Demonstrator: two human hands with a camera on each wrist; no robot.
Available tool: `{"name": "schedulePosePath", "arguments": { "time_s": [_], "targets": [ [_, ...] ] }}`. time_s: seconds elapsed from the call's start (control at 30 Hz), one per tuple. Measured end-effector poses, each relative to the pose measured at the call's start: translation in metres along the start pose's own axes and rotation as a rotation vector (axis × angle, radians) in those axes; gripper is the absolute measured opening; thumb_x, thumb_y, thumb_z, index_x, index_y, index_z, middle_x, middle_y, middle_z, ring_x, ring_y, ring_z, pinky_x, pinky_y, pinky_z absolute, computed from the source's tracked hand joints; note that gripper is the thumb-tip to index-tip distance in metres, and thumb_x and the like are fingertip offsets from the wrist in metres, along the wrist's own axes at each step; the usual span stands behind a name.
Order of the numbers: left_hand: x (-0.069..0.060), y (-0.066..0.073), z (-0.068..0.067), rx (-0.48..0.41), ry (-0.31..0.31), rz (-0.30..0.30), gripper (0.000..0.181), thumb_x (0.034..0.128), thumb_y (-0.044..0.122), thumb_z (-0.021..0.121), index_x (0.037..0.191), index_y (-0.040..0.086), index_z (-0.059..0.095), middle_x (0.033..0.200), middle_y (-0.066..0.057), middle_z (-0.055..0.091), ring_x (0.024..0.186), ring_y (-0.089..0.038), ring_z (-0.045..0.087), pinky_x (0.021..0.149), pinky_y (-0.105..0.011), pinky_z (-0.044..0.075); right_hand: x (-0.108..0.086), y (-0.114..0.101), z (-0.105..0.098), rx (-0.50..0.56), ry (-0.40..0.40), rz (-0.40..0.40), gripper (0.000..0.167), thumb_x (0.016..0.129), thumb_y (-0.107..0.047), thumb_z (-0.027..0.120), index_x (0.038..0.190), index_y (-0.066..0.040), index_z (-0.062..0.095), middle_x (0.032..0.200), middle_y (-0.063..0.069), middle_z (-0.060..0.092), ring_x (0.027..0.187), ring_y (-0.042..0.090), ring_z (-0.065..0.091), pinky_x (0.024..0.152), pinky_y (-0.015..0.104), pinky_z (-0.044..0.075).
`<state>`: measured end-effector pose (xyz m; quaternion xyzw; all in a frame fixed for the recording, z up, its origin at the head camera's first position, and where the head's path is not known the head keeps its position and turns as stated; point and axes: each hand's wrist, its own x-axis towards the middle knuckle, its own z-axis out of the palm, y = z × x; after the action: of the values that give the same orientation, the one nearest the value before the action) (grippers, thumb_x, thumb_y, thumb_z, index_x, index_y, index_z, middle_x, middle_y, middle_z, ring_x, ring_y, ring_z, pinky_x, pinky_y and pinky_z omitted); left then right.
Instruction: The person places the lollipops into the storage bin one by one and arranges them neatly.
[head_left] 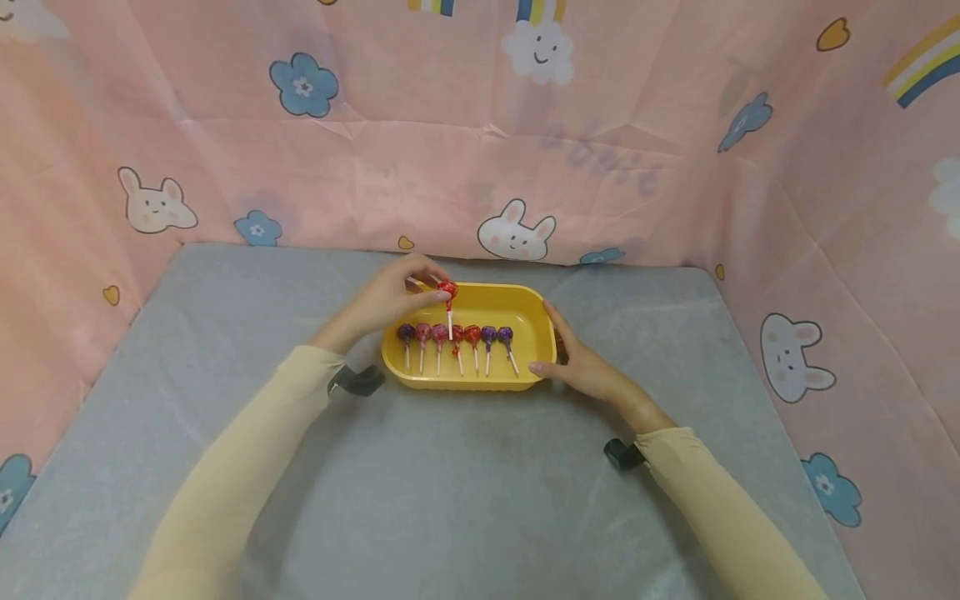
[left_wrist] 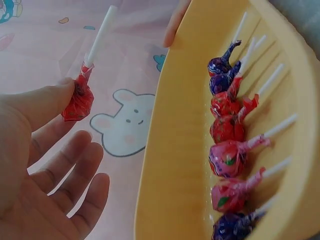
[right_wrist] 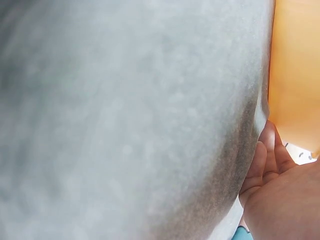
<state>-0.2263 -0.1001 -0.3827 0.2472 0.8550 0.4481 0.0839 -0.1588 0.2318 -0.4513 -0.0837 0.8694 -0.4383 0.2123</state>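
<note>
A lollipop in a red wrapper (left_wrist: pixel 78 102) is pinched between the thumb and forefinger of my left hand (head_left: pixel 393 293), above the left part of a yellow tray (head_left: pixel 510 298). Its white stick points down in the head view. The other left fingers are loosely bent, as the left wrist view shows. Inside the tray several wrapped lollipops lie in a row, among them a purple one (head_left: pixel 506 334), a red one (left_wrist: pixel 227 129) and a pink one (left_wrist: pixel 228 159). My right hand (head_left: pixel 588 367) holds the tray's right end, thumb at the rim and fingers along the outer wall.
The tray stands on a grey cloth-covered table (head_left: pixel 480 475). A pink curtain (head_left: pixel 420 183) printed with bunnies, flowers and clouds hangs behind and along both sides. Dark wrist-worn devices sit by the left sleeve (head_left: pixel 247 450) and the right sleeve (head_left: pixel 720 500).
</note>
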Motion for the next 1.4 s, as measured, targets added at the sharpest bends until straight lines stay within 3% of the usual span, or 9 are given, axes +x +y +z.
{"name": "schedulePosePath", "arguments": {
  "time_s": [0.27,0.57,0.93,1.4],
  "targets": [
    [0.013,0.008,0.011,-0.012,-0.027,-0.014,0.024,0.0927,0.031,0.07,0.113,0.017,0.069,0.118,-0.003,0.065,0.109,-0.021,0.063,0.096,-0.041,0.052,0.002,0.0,-0.001,0.003,-0.004,0.015,0.106,0.091,-0.039,0.071,0.155,-0.043,-0.013,0.164,0.016,0.021,0.137,0.035,0.04,0.118,0.06,0.029],
    [0.024,0.013,0.025,-0.027,-0.067,0.051,0.026,0.0926,0.027,0.07,0.114,0.013,0.068,0.116,-0.006,0.065,0.108,-0.023,0.064,0.098,-0.039,0.052,0.001,-0.001,-0.001,-0.018,0.008,-0.004,0.104,0.09,-0.043,0.07,0.154,-0.048,-0.011,0.164,0.013,0.02,0.135,0.033,0.042,0.117,0.059,0.031],
    [0.035,0.02,0.046,-0.013,-0.11,-0.018,0.029,0.0914,0.031,0.071,0.115,0.014,0.068,0.114,-0.003,0.067,0.106,-0.02,0.063,0.096,-0.035,0.054,0.001,0.0,-0.001,-0.021,0.009,-0.002,0.104,0.09,-0.042,0.07,0.154,-0.048,-0.011,0.163,0.012,0.023,0.13,0.031,0.045,0.116,0.057,0.034],
    [0.047,0.026,0.067,-0.002,-0.13,-0.026,0.027,0.0929,0.032,0.069,0.112,0.013,0.068,0.112,-0.003,0.068,0.105,-0.02,0.06,0.098,-0.034,0.052,0.0,0.0,-0.001,-0.014,0.0,-0.029,0.1,0.093,-0.039,0.068,0.155,-0.046,-0.01,0.166,0.01,0.014,0.135,0.032,0.042,0.116,0.058,0.033]
  ]
}}
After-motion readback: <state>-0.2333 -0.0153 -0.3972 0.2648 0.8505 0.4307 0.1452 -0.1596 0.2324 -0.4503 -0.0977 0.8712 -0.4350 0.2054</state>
